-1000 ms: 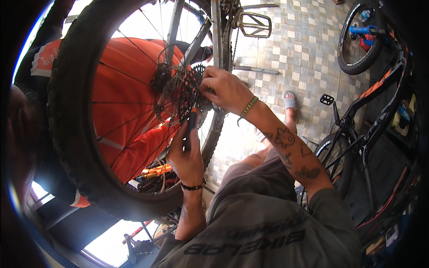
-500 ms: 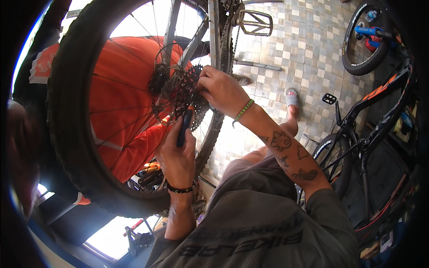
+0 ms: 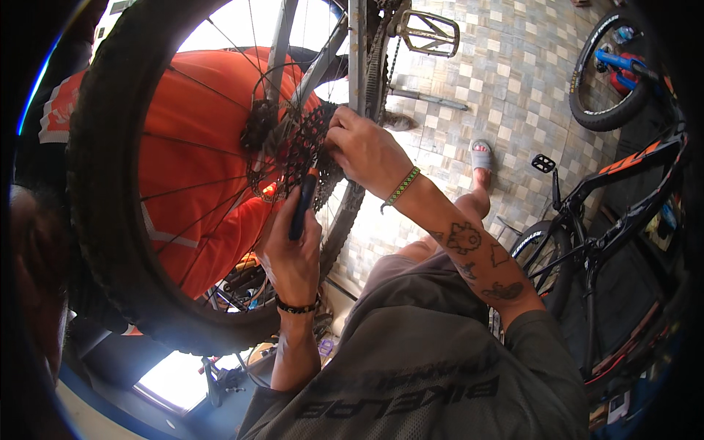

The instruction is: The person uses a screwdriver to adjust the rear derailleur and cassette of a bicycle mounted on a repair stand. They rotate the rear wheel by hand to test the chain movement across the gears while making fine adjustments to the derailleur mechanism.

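Observation:
A rear bicycle wheel with a knobby tire (image 3: 110, 183) stands close in front of me, its sprocket cassette (image 3: 312, 139) facing right. My left hand (image 3: 290, 246) is closed around a tool with a dark blue and orange handle (image 3: 302, 209). The tip of that tool reaches the lower part of the cassette, where its end is hard to see. At the cassette's right edge, the bent fingers of my right hand (image 3: 359, 150) press together; what they pinch is hidden. Grey frame tubes (image 3: 357, 66) rise beside the wheel.
Behind the spokes is a person in an orange shirt (image 3: 213, 147). A flat pedal (image 3: 429, 35) sticks out at the top over the tiled floor (image 3: 506, 81). At right stands a black and orange bike (image 3: 616, 169), with another wheel (image 3: 587, 110) beyond it.
The view has shifted slightly, and the wheel sits a little further left. Both hands keep their places at the cassette with nearly the same grip.

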